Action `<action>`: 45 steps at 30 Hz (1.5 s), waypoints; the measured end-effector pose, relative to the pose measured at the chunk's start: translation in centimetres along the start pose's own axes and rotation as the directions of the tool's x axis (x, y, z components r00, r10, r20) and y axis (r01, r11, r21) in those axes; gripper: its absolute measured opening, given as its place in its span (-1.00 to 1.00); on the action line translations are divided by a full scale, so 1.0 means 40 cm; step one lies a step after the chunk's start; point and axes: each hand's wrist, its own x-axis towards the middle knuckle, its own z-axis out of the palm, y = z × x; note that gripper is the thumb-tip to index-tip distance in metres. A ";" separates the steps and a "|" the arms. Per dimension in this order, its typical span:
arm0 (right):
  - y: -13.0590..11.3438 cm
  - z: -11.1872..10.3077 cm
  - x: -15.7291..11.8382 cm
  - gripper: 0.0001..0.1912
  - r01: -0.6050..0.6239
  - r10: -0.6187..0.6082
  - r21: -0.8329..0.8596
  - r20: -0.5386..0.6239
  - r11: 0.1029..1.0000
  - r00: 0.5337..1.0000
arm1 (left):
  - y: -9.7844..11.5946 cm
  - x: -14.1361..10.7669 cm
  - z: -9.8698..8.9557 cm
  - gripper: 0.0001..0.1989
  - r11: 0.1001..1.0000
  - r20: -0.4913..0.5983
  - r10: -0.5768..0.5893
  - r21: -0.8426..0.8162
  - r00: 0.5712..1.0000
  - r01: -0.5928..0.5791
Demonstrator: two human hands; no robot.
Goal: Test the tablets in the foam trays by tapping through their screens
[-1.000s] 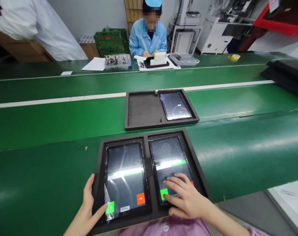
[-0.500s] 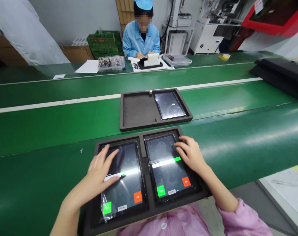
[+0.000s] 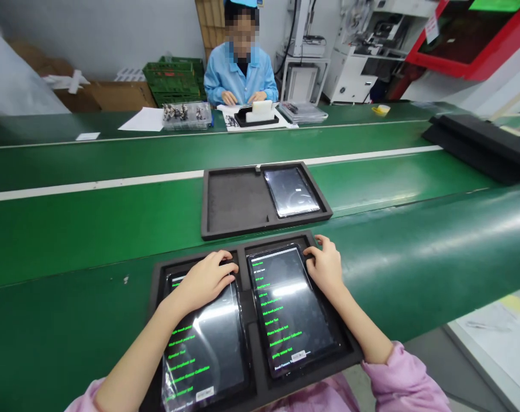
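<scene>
Two tablets lie face up, side by side, in a black foam tray in front of me. Both screens show a list of tests, mostly in green letters. My left hand [image 3: 210, 277] reaches across the top of the left tablet [image 3: 219, 349], its fingers bent and apart near that tablet's upper right edge; it hides part of the list. At the upper right edge of the right tablet [image 3: 292, 309] rests my right hand [image 3: 326, 263], fingers curled but apart. Neither hand holds anything. The tray [image 3: 247, 306] has a divider between the tablets.
Just beyond stands a second foam tray [image 3: 234, 203] with one dark tablet [image 3: 292, 191] in its right half. Across the green bench [image 3: 92, 223] sits a co-worker in blue [image 3: 242, 71], near a parts box [image 3: 186, 114]. Black foam pieces [image 3: 483, 146] lie at right.
Both screens went from pass and fail buttons to test lists. My left hand moved right to its tablet's upper right edge; my right hand stayed near its tablet's right edge.
</scene>
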 end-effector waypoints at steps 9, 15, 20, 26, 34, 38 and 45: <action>-0.002 -0.006 0.001 -0.72 -0.012 0.011 0.063 0.023 0.998 1.000 | 0.001 0.007 -0.004 -0.65 1.000 0.002 -0.005 0.020 1.000 0.005; 0.009 0.002 0.005 -0.70 -0.014 0.011 0.125 0.029 0.992 1.000 | 0.000 0.007 -0.004 -0.64 0.999 -0.005 0.009 0.037 1.000 -0.009; 0.019 0.016 0.011 -0.61 0.034 -0.034 0.244 -0.005 0.969 0.999 | 0.009 0.010 0.003 -0.68 0.997 0.014 -0.012 0.078 1.000 0.011; 0.010 0.026 0.092 -0.69 0.156 -0.144 0.219 -0.067 0.963 0.987 | 0.027 0.011 0.007 -0.72 0.996 0.042 -0.031 0.089 0.999 0.027; -0.001 0.028 0.177 -0.55 0.352 -0.281 0.312 -0.250 0.882 0.927 | 0.001 0.011 0.021 -0.62 0.999 -0.045 -0.041 0.017 0.998 0.042; -0.006 0.005 0.146 -0.57 0.489 -0.419 0.186 -0.315 0.852 0.851 | -0.020 0.019 0.028 -0.62 0.998 -0.052 -0.051 -0.025 0.997 0.050; -0.036 0.004 0.126 -0.68 0.640 -0.646 0.117 0.258 0.759 0.718 | -0.010 0.020 0.015 -0.64 0.994 -0.048 -0.077 -0.076 0.996 0.073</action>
